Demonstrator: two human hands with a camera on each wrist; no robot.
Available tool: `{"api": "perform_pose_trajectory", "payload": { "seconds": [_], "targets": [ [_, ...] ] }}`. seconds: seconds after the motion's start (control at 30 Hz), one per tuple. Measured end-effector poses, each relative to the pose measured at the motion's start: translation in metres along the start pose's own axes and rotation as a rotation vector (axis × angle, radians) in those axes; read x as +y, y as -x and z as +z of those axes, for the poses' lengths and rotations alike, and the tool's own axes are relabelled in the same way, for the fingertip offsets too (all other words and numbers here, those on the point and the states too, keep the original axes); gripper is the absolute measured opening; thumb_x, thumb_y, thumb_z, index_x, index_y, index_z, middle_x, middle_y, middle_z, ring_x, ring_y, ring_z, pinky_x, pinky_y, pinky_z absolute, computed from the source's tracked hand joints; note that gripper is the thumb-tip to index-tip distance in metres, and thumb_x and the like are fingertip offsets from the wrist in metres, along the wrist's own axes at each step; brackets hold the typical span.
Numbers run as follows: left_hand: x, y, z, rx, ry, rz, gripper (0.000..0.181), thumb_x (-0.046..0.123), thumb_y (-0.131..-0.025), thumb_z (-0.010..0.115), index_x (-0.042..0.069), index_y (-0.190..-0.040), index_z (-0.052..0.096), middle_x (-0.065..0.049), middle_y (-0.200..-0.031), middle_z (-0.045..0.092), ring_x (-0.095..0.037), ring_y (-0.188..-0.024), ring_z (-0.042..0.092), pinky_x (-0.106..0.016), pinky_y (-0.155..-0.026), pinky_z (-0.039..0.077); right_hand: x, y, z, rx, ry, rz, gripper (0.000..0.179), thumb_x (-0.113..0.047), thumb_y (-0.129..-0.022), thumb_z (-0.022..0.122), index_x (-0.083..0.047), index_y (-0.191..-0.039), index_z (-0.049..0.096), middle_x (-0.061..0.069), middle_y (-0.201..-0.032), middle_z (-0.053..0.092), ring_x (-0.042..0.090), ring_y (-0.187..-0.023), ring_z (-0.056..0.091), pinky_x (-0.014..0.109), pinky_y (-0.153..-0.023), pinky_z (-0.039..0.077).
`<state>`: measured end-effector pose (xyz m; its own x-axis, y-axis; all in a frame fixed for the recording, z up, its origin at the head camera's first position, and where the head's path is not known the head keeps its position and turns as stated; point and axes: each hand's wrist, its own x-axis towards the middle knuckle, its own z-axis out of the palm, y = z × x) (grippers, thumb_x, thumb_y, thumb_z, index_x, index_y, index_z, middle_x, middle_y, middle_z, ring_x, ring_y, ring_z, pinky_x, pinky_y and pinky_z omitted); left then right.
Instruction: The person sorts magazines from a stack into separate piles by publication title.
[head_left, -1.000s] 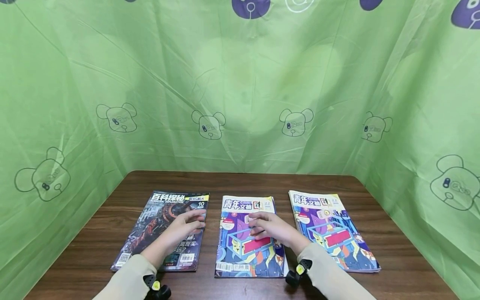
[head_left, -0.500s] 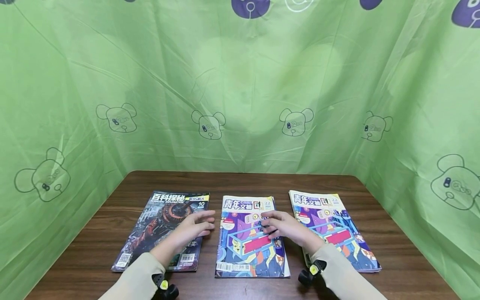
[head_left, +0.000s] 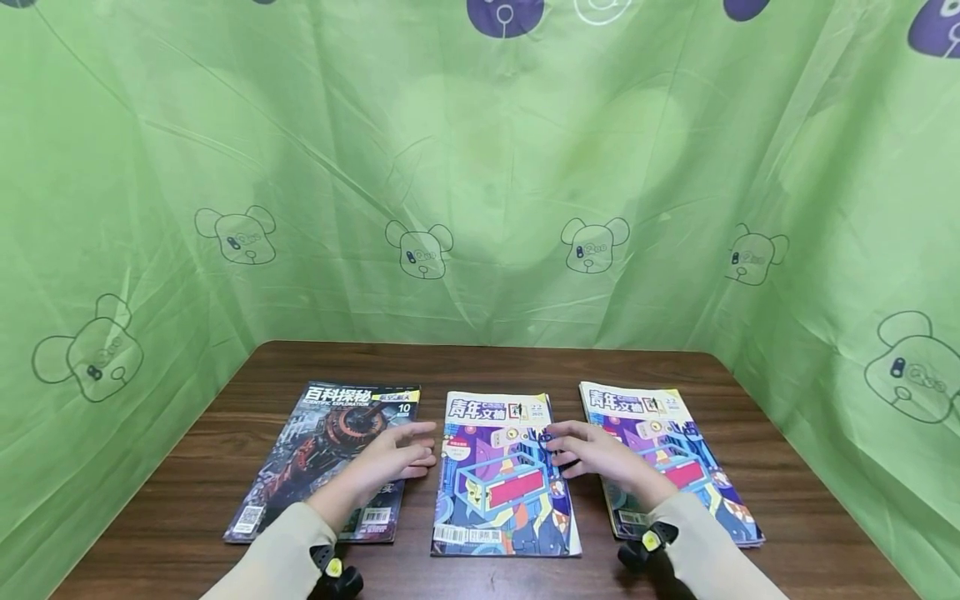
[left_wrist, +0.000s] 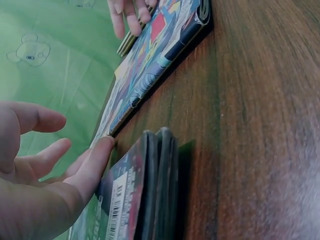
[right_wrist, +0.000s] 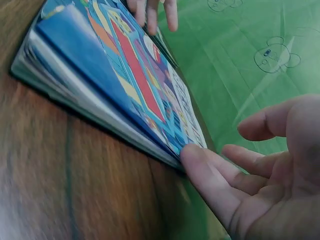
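Observation:
Three magazine piles lie side by side. The left magazine [head_left: 300,458] has a dark cover; the middle magazine [head_left: 487,517] is purple and blue with a white title band. The right magazine [head_left: 697,483] bears the same cover. My left hand [head_left: 386,462] hovers over the dark magazine's right edge, fingers loosely spread toward the middle pile. At the middle pile's right edge is my right hand [head_left: 603,457]; in the right wrist view its thumb [right_wrist: 195,155] appears beside that edge, contact uncertain. Both hands hold nothing. My arms partly cover the left and right magazines.
All three piles lie on a brown wooden table [head_left: 525,367]. A green curtain [head_left: 480,308] with bear-head prints encloses its back and sides. Several stacked layers show at the middle pile's edge in the right wrist view.
Both hands have moved to the right: the left from over the dark magazine to its right edge, the right from over the middle cover to its right edge. The magazines stay put.

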<state>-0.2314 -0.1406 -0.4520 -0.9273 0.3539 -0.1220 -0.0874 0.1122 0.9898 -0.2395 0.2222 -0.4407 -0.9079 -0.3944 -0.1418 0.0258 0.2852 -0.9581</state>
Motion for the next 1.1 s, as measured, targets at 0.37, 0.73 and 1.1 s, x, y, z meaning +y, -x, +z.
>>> {"api": "perform_pose_trajectory", "payload": {
  "seconds": [0.37, 0.73, 1.1],
  "targets": [
    [0.004, 0.002, -0.005, -0.085, 0.022, -0.047, 0.056, 0.010, -0.103, 0.051, -0.007, -0.152, 0.030, -0.041, -0.143, 0.039, -0.040, -0.111, 0.064, -0.046, -0.092, 0.056, -0.002, 0.012, -0.015, -0.005, 0.026, 0.011, 0.051, -0.015, -0.105, 0.046, 0.017, -0.143, 0.038, 0.036, -0.135, 0.050, 0.040, -0.110, 0.064, 0.045, -0.084, 0.059],
    [0.003, -0.003, -0.001, -0.101, 0.034, -0.072, 0.061, 0.013, -0.100, 0.054, -0.011, -0.150, 0.029, -0.036, -0.139, 0.048, -0.037, -0.106, 0.067, -0.046, -0.088, 0.058, -0.002, 0.013, -0.017, -0.059, -0.031, 0.039, 0.055, -0.017, -0.105, 0.047, 0.018, -0.146, 0.033, 0.035, -0.134, 0.053, 0.039, -0.104, 0.067, 0.045, -0.080, 0.060],
    [-0.001, -0.010, 0.006, -0.082, 0.044, -0.060, 0.056, 0.001, -0.096, 0.059, -0.021, -0.142, 0.035, -0.027, -0.121, 0.063, -0.031, -0.105, 0.065, -0.042, -0.091, 0.057, 0.001, 0.014, -0.016, -0.043, -0.051, 0.034, 0.054, -0.015, -0.105, 0.046, 0.019, -0.145, 0.032, 0.036, -0.135, 0.052, 0.040, -0.103, 0.067, 0.047, -0.081, 0.060]
  ]
}}
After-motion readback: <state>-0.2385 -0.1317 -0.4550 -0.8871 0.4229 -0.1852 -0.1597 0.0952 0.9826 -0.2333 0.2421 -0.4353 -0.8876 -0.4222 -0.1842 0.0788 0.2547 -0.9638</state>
